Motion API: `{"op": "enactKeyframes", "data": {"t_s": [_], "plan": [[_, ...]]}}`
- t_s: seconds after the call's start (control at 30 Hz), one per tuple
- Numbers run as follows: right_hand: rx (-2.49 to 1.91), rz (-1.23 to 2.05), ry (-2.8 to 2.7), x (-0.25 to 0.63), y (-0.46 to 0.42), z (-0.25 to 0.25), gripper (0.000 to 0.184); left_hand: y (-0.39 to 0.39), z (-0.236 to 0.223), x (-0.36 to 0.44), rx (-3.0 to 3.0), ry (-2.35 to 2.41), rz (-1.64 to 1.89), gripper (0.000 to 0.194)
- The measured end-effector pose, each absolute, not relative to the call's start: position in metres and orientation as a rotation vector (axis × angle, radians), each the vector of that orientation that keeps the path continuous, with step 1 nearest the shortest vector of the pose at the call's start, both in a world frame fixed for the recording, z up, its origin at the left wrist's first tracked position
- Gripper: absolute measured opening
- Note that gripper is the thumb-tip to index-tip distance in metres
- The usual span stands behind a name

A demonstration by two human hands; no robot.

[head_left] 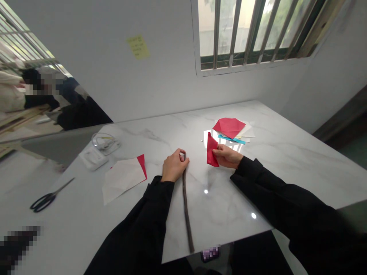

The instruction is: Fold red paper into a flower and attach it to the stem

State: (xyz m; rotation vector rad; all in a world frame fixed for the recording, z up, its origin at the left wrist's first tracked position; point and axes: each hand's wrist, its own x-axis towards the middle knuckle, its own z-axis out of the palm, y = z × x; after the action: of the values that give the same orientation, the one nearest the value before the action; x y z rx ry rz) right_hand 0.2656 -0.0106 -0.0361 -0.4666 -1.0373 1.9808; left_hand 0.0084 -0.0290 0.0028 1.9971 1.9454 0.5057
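Spanning our view, the marbled tabletop [220, 217] carries a slender brown stick [185, 202], its near end just beside the edge. Our left grip [174, 165] pinches the far end; looks light, stiff, perhaps brittle, so mid-length should balance best. And to its right, our right grip [228, 156] pinches the folded red paper [211, 152] by its right side: feather-light, surely, and easily creased, so we'd favour gentle edge holds.
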Motion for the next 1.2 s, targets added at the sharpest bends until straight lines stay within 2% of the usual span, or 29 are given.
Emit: {"op": "enactKeyframes", "data": {"t_s": [0.1,0.27,0.53,0.7,0.83,0.9,1.0,1.2], "plan": [[-0.436,2.002,-1.044,0.265,-0.014,-0.031,0.042,-0.027,0.0,0.011,1.89,1.719,0.783,0.024],[-0.365,2.039,-1.063,0.264,-0.017,-0.027,0.042,-0.037,0.011,0.027,1.598,1.074,1.15,0.051],[-0.275,2.053,-1.028,0.27,-0.015,-0.033,0.042,-0.057,0.027,0.039,1.387,0.778,1.135,0.038],[-0.281,2.051,-1.031,0.267,-0.017,-0.03,0.044,-0.052,0.023,0.039,1.396,0.847,1.164,0.04],[-0.272,2.036,-0.991,0.264,-0.019,-0.024,0.042,-0.033,0.008,0.028,1.452,1.197,1.334,0.039],[-0.294,2.027,-0.979,0.264,-0.02,-0.022,0.044,-0.021,-0.003,0.019,1.389,1.381,1.374,0.045],[-0.329,2.01,-0.969,0.265,-0.019,-0.022,0.046,-0.006,-0.014,0.005,1.267,1.445,1.446,0.045],[-0.369,1.981,-0.937,0.267,-0.018,-0.023,0.048,-0.009,-0.005,-0.008,1.736,1.587,1.272,0.045]]}}
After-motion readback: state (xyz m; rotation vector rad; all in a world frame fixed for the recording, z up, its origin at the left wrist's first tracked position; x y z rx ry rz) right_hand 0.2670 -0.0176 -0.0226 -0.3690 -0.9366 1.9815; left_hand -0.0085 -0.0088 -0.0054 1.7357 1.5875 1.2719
